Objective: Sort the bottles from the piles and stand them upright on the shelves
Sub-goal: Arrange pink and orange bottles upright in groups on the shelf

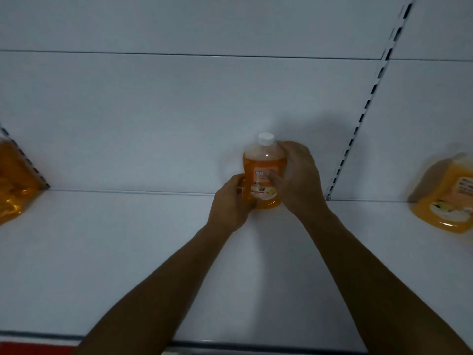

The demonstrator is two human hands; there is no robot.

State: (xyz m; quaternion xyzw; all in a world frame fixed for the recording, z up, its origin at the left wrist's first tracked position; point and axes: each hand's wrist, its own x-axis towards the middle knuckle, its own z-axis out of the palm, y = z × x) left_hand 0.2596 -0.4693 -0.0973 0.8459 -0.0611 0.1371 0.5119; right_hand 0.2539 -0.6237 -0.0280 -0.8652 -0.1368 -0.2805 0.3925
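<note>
An orange bottle point(261, 165) with a white cap and an orange label stands upright at the back of the white shelf point(128, 252), close to the back panel. My left hand point(229, 203) grips its lower left side. My right hand point(297, 180) wraps around its right side and upper part, with fingers across the label. Both forearms reach in from the bottom of the view.
Another orange bottle point(442, 193) stands at the far right of the shelf, past a slotted upright rail point(368, 103). A third orange bottle point(12, 180) shows at the left edge. The shelf's front lip point(38, 336) runs along the bottom.
</note>
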